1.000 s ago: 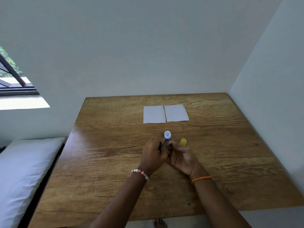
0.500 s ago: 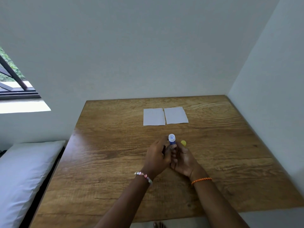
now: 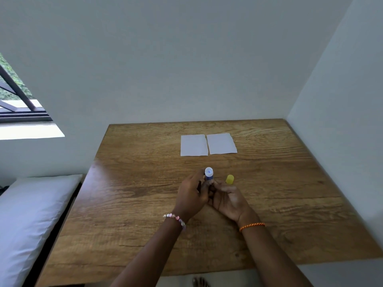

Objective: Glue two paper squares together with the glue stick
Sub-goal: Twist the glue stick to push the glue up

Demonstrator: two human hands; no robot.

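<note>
Two white paper squares lie side by side at the far middle of the wooden table [image 3: 128,204], the left square [image 3: 193,145] touching the right square [image 3: 221,143]. Nearer to me, my left hand [image 3: 191,195] and my right hand [image 3: 227,198] are both closed on a blue glue stick [image 3: 209,174]. It stands upright with its whitish top uncovered. Its lower part is hidden by my fingers. The yellow cap [image 3: 229,179] stands on the table just right of the stick, beside my right fingertips.
The table sits in a corner, with white walls behind it and on its right. A white pillow [image 3: 27,220] lies on a bed along the table's left edge. A window [image 3: 18,100] is at the far left.
The yellow cap now shows fully beside my right fingers. Both hands stay closed on the glue stick, and my head has shifted slightly.
</note>
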